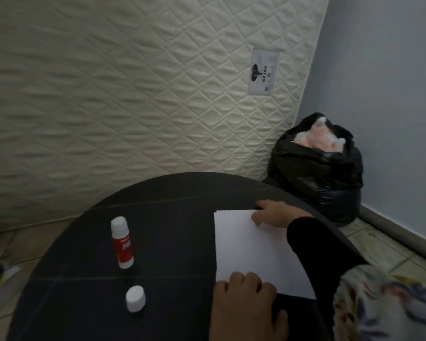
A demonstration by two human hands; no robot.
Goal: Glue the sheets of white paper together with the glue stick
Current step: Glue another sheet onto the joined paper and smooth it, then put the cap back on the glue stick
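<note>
- Your left hand rests on the near left corner of the white paper; the fingers are bent, knuckles up, pressing down on the sheet, and nothing is visibly gripped between them.
- Your right hand lies at the far right corner of the same paper, fingers bent over its far edge, where the paper meets the table's rim. Whether they pinch the paper or only press on it cannot be told. A black sleeve covers that arm.
- One stack of white paper shows, lying flat on the right part of the table; how many sheets it contains cannot be told, since only a single top surface is visible.
- One glue stick, red label with white body, stands upright and uncapped to the left of the paper, well apart from both hands.
- One white cap sits on the table nearer to you than the glue stick, apart from it.
- One dark round table holds all of this.
- Behind it, one quilted cream mattress leans upright, bearing one label.
- One black plastic bag, open at the top, sits on the tiled floor to the right, by the grey wall.
</note>
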